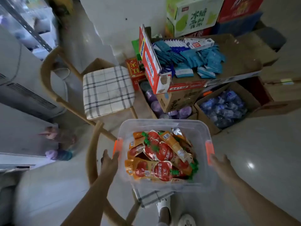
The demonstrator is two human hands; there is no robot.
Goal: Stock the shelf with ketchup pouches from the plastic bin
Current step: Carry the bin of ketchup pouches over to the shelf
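Note:
A clear plastic bin (162,123) with orange latches rests on a chair's plaid cushion (154,197) in front of me. Several red and orange ketchup pouches (160,154) with green caps lie piled inside it. My left hand (108,159) is at the bin's left side, fingers against the left orange latch (118,146). My right hand (219,163) is at the right side, fingertips on the right orange latch (209,151). Both hands grip the bin by its sides. A blurred shelf (21,144) with a few items stands at the left.
A second wooden chair with a plaid cushion (107,92) stands just beyond the bin. Open cardboard boxes of blue packets (192,59), purple cans (156,105) and blue bottles (224,108) crowd the floor behind and right. My white-shod feet (164,204) are below the bin.

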